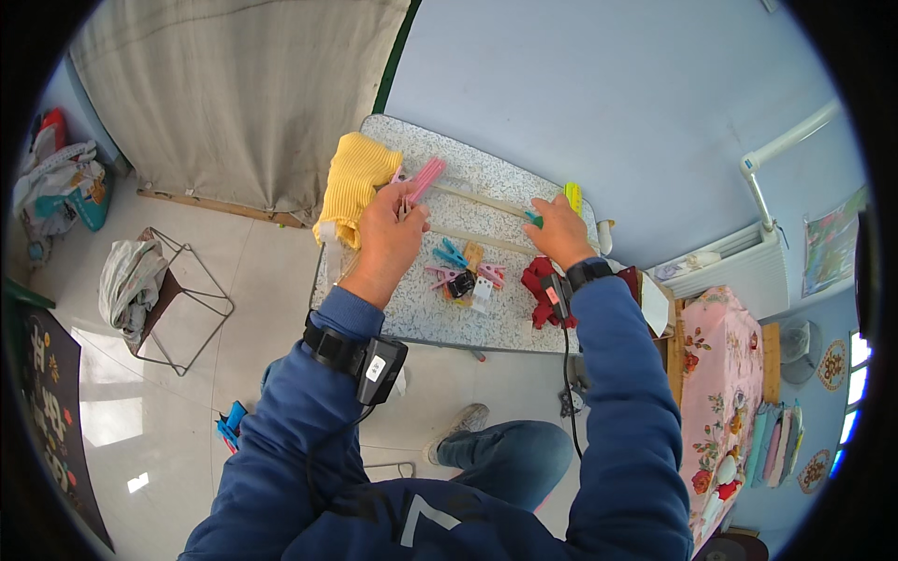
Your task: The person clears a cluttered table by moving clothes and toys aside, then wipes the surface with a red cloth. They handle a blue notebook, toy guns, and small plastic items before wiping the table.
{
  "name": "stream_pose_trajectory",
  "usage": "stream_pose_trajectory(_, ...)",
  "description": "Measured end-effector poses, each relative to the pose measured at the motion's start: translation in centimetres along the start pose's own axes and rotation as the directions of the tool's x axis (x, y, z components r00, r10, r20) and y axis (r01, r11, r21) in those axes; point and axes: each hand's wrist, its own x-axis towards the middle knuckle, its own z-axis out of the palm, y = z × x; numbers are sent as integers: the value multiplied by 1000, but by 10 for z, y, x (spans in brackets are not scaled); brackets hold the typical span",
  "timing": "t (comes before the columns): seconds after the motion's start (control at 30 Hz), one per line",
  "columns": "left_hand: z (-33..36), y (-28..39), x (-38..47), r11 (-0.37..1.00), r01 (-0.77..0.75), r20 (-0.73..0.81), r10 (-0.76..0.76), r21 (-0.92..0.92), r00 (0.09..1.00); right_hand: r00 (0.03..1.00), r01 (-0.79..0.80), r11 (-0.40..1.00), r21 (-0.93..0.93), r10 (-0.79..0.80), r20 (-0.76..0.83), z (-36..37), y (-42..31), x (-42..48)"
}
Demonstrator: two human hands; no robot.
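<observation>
My left hand (394, 228) is at the left part of a speckled tabletop (421, 319), its fingers closed around pink plastic clothespins (425, 175). Beside it lies a yellow ribbed knit fabric (354, 184). My right hand (561, 228) is at the right, thumb and fingers on a small green piece (536, 219) at the end of a pale strip (484, 198). A second pale strip (484, 240) runs between the hands. Nearer me are a blue clothespin (450, 254), pink clothespins (492, 273) and a small black object (461, 283). Dark red fabric (540, 280) lies below my right hand.
A yellow-green object (573, 197) lies at the table's far right edge, by a blue wall and a white pipe (605, 236). A folding stool (158, 301) with cloth on it stands at left. A floral-covered table (715, 393) is at right. A cable hangs from my right wrist.
</observation>
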Motion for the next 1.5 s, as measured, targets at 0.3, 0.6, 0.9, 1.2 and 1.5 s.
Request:
stream_pose_trajectory(0.3, 4, -2, -3, 1000, 13, 17, -13, 9, 1000, 825, 532, 823, 199, -556, 96, 10, -93, -68)
stream_pose_trajectory(0.6, 7, -3, -4, 999, 40, 29, -40, -20, 999, 893, 443, 850, 285, -448, -51, 28, -68, -63)
stream_pose_trajectory(0.9, 8, -4, -5, 999, 46, 43, -46, -14, 998, 952, 305, 919, 251, -295, -78, 25, -51, -43)
stream_pose_trajectory(1.2, 8, -2, -5, 998, 55, 54, -56, 13, 997, 990, 106, 994, -39, -109, -88, -2, 30, -8)
stream_pose_trajectory(1.5, 13, -4, -4, 996, 84, 64, -82, -32, 995, 966, 182, 976, 123, -200, 161, 4, -37, -72)
